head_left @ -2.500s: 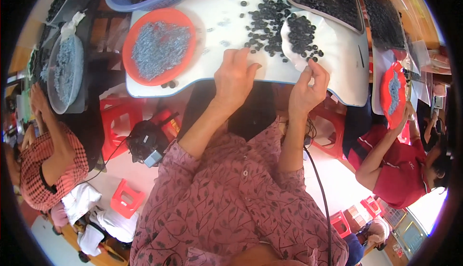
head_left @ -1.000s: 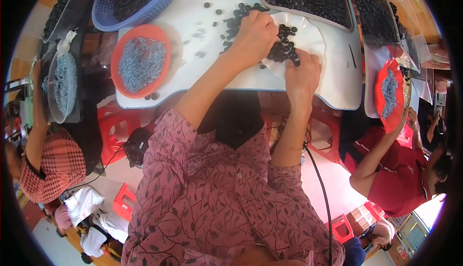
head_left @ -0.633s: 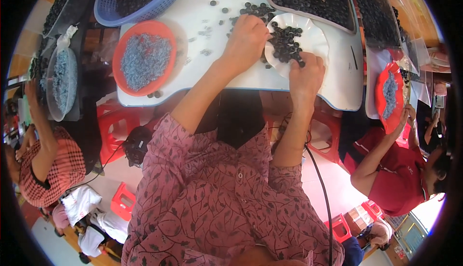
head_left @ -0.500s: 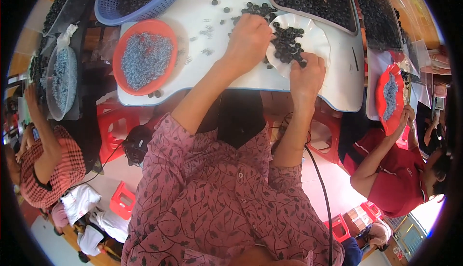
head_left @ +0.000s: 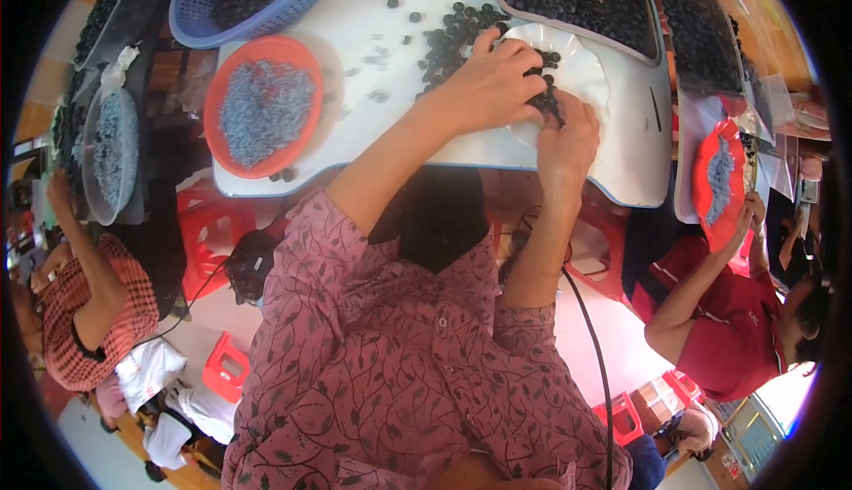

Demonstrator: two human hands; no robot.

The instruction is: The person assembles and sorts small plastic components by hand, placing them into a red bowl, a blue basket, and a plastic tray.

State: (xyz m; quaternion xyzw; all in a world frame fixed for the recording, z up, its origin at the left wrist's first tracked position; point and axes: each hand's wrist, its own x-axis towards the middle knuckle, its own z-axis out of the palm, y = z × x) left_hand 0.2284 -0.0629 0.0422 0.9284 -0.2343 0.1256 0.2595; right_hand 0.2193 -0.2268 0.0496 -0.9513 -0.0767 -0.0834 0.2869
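Black rings (head_left: 444, 51), loose, many: some lying on a white plate (head_left: 586, 64), others lying scattered on the desk (head_left: 390, 126) between 9 and 10 o'clock of it. Plate serving as clock centre.

Left hand (head_left: 488, 83): leaning over the plate from 9 o'clock, fingers spread, not clenched; the low pose is probably keeping the rings from scattering.

Right hand (head_left: 570, 135): resting at 6 o'clock by the near rim, fingers curling toward rings; whether it is grasping any, cannot tell. Likely acting as a stop facing the left.

Tray (head_left: 658, 37), ring-filled: standing at 12 o'clock, presumably for easy reach.

Orange bowl (head_left: 262, 44), holding blue-gray bits: sitting at 9 o'clock, seemingly keeping them apart from the rings.

Basket (head_left: 266, 28), blue: sitting toward 10 o'clock.

Desk: white, blue-edged, carrying blurred gray specks.

Room: co-workers sitting at 8 (head_left: 98, 312) and 5 o'clock (head_left: 723, 321); red stool (head_left: 226, 366) standing between 7 and 8, on pale floor.
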